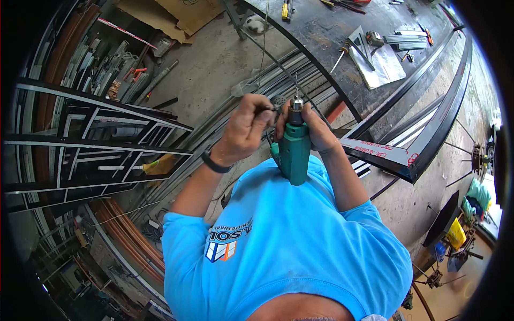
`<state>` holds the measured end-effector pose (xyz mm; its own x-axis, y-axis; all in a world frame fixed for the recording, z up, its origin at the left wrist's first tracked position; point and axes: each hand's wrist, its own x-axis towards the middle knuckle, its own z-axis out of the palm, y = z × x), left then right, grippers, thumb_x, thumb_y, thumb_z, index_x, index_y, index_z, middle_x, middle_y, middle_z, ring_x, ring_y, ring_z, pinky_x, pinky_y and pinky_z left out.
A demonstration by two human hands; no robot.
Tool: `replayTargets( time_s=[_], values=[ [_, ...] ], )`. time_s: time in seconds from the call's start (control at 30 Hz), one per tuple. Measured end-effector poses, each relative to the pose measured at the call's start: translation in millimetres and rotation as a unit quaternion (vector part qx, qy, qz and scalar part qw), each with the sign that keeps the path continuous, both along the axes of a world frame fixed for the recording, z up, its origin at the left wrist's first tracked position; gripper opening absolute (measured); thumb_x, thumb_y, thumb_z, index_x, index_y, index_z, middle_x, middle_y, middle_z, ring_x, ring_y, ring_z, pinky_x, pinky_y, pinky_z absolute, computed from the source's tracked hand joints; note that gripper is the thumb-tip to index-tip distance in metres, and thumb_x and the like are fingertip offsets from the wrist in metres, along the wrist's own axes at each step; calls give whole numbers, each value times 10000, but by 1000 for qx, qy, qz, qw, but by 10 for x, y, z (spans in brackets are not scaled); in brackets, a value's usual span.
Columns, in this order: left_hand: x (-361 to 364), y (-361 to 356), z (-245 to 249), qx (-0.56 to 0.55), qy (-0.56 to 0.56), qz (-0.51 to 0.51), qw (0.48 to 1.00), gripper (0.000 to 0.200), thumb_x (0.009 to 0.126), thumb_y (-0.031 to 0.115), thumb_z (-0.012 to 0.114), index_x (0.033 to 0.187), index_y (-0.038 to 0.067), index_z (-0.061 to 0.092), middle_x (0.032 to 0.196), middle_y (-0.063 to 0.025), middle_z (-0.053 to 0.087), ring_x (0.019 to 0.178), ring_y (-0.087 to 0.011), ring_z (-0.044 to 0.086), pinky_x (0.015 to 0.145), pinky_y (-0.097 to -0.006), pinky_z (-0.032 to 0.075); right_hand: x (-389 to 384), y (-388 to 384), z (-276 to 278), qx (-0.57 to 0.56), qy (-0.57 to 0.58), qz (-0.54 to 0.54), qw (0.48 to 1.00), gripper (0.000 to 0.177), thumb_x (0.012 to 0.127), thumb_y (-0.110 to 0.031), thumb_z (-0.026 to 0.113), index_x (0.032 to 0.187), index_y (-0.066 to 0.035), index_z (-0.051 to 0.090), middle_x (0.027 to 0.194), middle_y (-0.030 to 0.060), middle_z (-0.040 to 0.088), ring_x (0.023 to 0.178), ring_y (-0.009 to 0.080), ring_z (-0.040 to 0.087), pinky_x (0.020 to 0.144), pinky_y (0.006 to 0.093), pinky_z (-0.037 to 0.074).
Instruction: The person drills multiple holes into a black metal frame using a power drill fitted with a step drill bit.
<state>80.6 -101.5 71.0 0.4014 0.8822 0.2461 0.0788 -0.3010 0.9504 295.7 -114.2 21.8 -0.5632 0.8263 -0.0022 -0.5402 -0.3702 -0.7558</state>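
Note:
A green drill (294,152) stands upright against my chest, its silver chuck (296,103) and thin bit (296,81) pointing away from me. My right hand (321,130) is wrapped round the front of the drill, just below the chuck. Left of the chuck, my left hand (246,128) is closed, with finger and thumb pinched on a small dark thing that I cannot make out. A black band (216,162) is on my left wrist.
Black metal frames (96,142) stand at the left. A worktable (321,40) with a square (361,48), a screwdriver (338,60) and paper (386,67) is ahead right. A long frame (383,150) juts out at the right. Metal bars (214,125) lie on the floor.

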Motion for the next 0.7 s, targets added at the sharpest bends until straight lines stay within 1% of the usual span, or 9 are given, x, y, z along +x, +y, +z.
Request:
replayTargets(
  time_s=[0.03, 0.13, 0.23, 0.33, 0.43, 0.53, 0.6, 0.63, 0.7],
  values=[
    [66, 39, 39, 47, 26, -20, 998, 94, 1064, 52, 546, 1148, 66, 507, 857, -36, 593, 756, -136, 608, 702, -292, 520, 22, -15, -3, 7, -18, 0, 1000, 658, 1065, -643, 364, 1097, -26, 592, 961, 127, 699, 904, 222, 693, 811, 356, 568],
    [199, 62, 125, 48, 50, -61, 996, 122, 1051, 26, 557, 1157, 59, 507, 875, -61, 598, 781, -136, 624, 709, -302, 513, 123, -50, 49, -11, -95, -16, 995, 734, 1072, -661, 297, 1165, -9, 622, 989, 136, 707, 905, 220, 700, 830, 355, 572],
    [262, 126, 92, 124, 60, -72, 988, 198, 994, -31, 602, 1148, 62, 520, 888, -88, 603, 759, -197, 639, 688, -325, 510, 169, -83, 84, -26, -123, -27, 992, 741, 1082, -646, 276, 1163, -1, 633, 991, 132, 708, 909, 214, 700, 845, 354, 570],
    [243, 359, 213, 307, 152, -144, 929, 328, 919, -49, 639, 1184, 94, 509, 959, -116, 632, 819, -328, 649, 704, -422, 520, 237, -72, 134, 1, -125, -9, 992, 744, 1091, -632, 262, 1162, 8, 634, 989, 122, 704, 926, 211, 697, 867, 354, 565],
    [264, 474, 501, 357, 214, -213, 884, 378, 877, -67, 646, 1187, 102, 512, 945, -125, 634, 827, -364, 644, 714, -456, 517, 284, -94, 111, 17, -134, 5, 991, 729, 1097, -618, 265, 1188, 13, 617, 1026, 121, 691, 943, 208, 695, 876, 357, 563],
    [335, 360, 309, 250, 166, -185, 936, 329, 918, -50, 635, 1185, 101, 515, 950, -129, 646, 830, -374, 656, 705, -443, 524, 280, -145, 89, -5, -132, -9, 991, 687, 1105, -598, 277, 1233, 9, 572, 1096, 125, 657, 960, 199, 672, 876, 354, 549],
    [438, 253, 181, 234, 103, -146, 956, 264, 942, -60, 616, 1142, 84, 521, 904, -121, 633, 763, -334, 651, 667, -405, 521, 298, -181, 196, -21, -128, -17, 991, 649, 1112, -583, 286, 1249, 1, 532, 1132, 115, 608, 990, 185, 625, 903, 343, 516],
    [480, 231, 112, 224, 70, -131, 963, 233, 954, -65, 607, 1121, 75, 525, 881, -117, 626, 729, -314, 649, 648, -386, 519, 281, -149, 169, 33, -159, -55, 985, 636, 1114, -579, 284, 1246, -2, 517, 1126, 103, 578, 1003, 176, 586, 921, 334, 490],
    [527, 148, -27, 205, 82, -84, 972, 184, 983, -38, 593, 1115, 66, 518, 844, -117, 624, 687, -284, 645, 632, -378, 516, 252, -156, 79, 126, -229, -121, 958, 612, 1119, -572, 282, 1241, -9, 488, 1115, 78, 516, 1030, 160, 507, 957, 318, 439]
  ],
)
